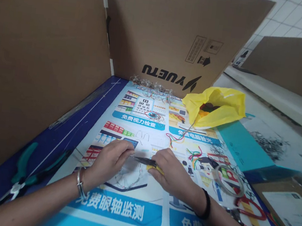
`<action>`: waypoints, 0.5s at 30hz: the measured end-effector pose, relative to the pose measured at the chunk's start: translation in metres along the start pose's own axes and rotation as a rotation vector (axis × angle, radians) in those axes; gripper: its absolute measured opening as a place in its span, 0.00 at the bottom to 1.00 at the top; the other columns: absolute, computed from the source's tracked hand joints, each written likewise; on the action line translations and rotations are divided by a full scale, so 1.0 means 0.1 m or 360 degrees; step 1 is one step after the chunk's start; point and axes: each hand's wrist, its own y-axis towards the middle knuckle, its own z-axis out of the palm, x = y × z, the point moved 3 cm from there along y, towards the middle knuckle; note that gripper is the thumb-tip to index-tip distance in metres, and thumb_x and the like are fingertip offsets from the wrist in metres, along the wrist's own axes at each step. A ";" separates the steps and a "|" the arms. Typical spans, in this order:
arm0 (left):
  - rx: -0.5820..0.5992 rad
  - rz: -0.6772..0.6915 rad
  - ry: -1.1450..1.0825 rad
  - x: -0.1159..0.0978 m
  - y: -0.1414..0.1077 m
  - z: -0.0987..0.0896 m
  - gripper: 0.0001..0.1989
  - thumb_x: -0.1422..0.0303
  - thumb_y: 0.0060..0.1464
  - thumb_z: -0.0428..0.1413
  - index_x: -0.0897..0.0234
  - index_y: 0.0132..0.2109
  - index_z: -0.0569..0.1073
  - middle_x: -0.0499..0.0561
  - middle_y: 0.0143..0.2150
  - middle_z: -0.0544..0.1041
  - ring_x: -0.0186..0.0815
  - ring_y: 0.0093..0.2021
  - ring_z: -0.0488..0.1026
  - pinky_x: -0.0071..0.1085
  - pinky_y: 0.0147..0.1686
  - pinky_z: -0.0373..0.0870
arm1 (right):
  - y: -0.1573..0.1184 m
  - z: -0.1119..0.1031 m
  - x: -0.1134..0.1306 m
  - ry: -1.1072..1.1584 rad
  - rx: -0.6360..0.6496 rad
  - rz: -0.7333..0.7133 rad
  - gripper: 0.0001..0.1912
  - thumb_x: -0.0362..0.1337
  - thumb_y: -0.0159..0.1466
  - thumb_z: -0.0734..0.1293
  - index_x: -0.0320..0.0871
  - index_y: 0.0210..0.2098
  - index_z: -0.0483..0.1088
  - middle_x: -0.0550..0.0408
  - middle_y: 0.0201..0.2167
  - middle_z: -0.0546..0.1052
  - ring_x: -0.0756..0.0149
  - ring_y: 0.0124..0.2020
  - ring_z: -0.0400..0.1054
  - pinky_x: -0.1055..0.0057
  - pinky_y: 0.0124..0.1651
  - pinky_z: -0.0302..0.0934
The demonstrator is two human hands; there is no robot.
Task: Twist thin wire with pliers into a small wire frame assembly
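Observation:
Over the printed poster, my left hand (110,160) is closed in a pinch, its fingertips pressed on something too small to make out. My right hand (170,171) wraps round dark-jawed pliers (145,161) with yellow handles. The tips of the pliers point left and lie close to my left fingertips. Beneath and between the hands, a loose ring of thin wire (131,178) rests on the poster (154,196). Red and green threads (195,154) lie beyond my right hand.
A yellow bag (223,107) stands at the back right. Teal-handled pliers (25,163) lie at left, red-handled scissors (251,209) and a tape roll (229,180) at right. Cardboard walls (178,28) rise at back and left. Tangled wires (154,86) sit along the far edge.

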 end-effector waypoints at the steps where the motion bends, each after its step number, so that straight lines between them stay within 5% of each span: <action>1: -0.0006 0.0010 -0.0012 0.00 0.00 0.00 0.05 0.72 0.59 0.48 0.64 0.36 0.67 0.48 0.30 0.71 0.33 0.31 0.67 0.30 0.32 0.63 | 0.00 0.01 0.00 0.0003 -0.0007 -0.0005 0.13 0.44 0.64 0.58 0.40 0.36 0.65 0.48 0.35 0.67 0.59 0.39 0.58 0.63 0.42 0.54; 15: -0.0008 0.0114 -0.0048 -0.03 0.01 0.00 0.05 0.71 0.59 0.48 0.64 0.36 0.68 0.49 0.30 0.71 0.34 0.32 0.67 0.31 0.32 0.64 | -0.02 0.07 -0.02 -0.0087 -0.0016 -0.0014 0.13 0.43 0.64 0.57 0.40 0.34 0.65 0.50 0.32 0.67 0.61 0.37 0.57 0.65 0.40 0.54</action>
